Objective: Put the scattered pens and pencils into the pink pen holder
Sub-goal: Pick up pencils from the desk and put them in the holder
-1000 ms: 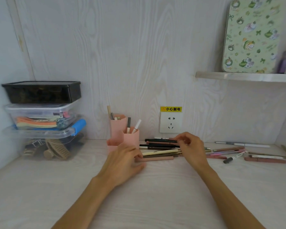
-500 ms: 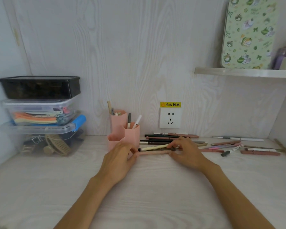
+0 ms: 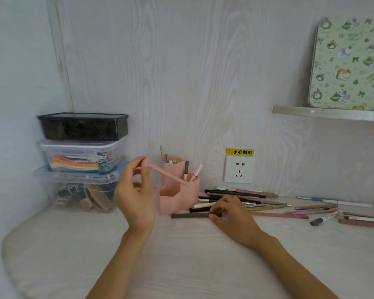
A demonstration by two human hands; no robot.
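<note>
The pink pen holder stands on the desk by the back wall, with a few pens upright in its cells. My left hand is raised just left of it and pinches a pink pencil at its upper end; the pencil slants down to the right across the holder's front. My right hand rests on the desk right of the holder, fingers closed on a dark brown pen that lies flat. Behind that hand lies a pile of pens and pencils, and more pens are scattered to the right.
Stacked plastic storage boxes fill the left corner. A wall socket with a yellow warning label sits behind the pens. A shelf at the upper right carries a patterned green tin.
My left hand has lifted the pink pencil off the desk and tilted it over the holder. My right hand has pulled a dark brown pen out of the pile toward the front.
</note>
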